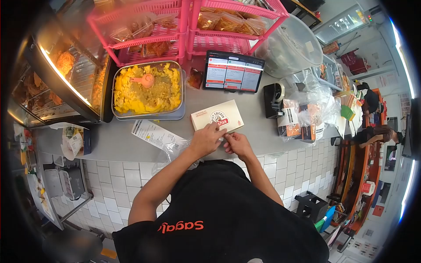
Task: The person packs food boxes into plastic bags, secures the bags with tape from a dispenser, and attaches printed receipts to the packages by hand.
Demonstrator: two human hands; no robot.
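A cream cardboard chicken box (226, 113) with a red and black printed logo lies closed on the steel counter in front of me. My left hand (207, 139) is at its near edge, with bent fingers gripping the lid and front side. Close beside it, my right hand (237, 145) is closed in a pinch by the near right part of the box. What the right fingertips hold, if anything, is hidden. A thin clear plastic bag (172, 151) lies crumpled under my left forearm, partly over a printed receipt (151, 133).
Left of the box stands a tray of yellow food (147, 105) with an orange scoop (142, 80). Behind are a tablet (233, 72) and pink racks (186, 37). A tape dispenser (272, 101) and bagged boxes (298, 118) stand right; a heated display (59, 83) stands far left.
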